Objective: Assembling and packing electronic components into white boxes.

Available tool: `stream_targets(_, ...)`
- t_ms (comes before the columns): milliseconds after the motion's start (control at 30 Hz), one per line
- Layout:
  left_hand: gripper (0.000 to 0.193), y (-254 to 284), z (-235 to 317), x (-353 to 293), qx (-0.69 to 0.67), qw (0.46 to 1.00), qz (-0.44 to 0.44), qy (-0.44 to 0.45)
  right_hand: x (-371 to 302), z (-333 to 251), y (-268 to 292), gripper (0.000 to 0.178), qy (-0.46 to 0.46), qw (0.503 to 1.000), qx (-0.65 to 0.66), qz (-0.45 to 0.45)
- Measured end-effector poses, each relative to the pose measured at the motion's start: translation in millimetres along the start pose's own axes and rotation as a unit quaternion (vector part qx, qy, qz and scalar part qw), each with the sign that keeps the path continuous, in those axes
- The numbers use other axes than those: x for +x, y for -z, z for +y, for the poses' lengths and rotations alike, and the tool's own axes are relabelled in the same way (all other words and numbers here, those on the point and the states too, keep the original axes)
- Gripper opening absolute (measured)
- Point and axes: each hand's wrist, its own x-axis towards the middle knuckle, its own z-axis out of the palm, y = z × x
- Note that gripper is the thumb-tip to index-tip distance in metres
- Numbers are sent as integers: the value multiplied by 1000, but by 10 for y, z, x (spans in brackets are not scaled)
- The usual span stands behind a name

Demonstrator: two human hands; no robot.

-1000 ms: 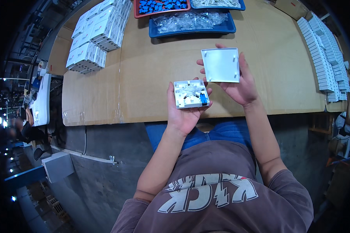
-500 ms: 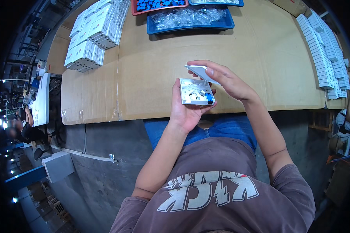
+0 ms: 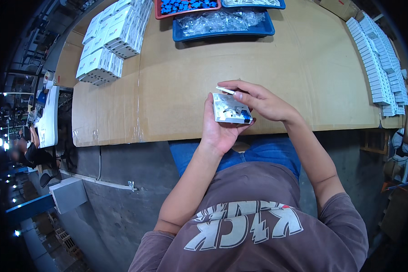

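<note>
A small white box (image 3: 216, 109) rests in my left hand (image 3: 216, 133), its fingers wrapped around the sides. Inside the box lie clear plastic bags with small pieces, and a blue part (image 3: 245, 115) shows at the lower right corner. My right hand (image 3: 268, 103) grips a thin white lid (image 3: 225, 90) between thumb and fingers, over the far edge of the box. The lid appears nearly edge-on, and my fingers hide part of it. Whether it is joined to the box I cannot tell.
A cardboard-covered table (image 3: 181, 90) lies before me. Stacked white boxes (image 3: 115, 34) stand at the left, and more stacks (image 3: 374, 59) at the right. At the far side are a blue tray (image 3: 224, 35) of clear bags and a red tray (image 3: 158, 13) of blue parts.
My right hand has tilted the lid from showing its broad face to nearly edge-on and moved slightly down toward the box. The left hand still holds the box, almost unmoved.
</note>
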Motion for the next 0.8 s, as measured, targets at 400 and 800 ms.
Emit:
stream_targets(400, 70, -196, -35, 122, -5, 1000, 14, 1, 74, -14, 182, 50, 37, 997, -58, -36)
stream_targets(800, 59, -206, -41, 74, -44, 996, -69, 22, 115, -413, 236, 42, -92, 988, -116, -33)
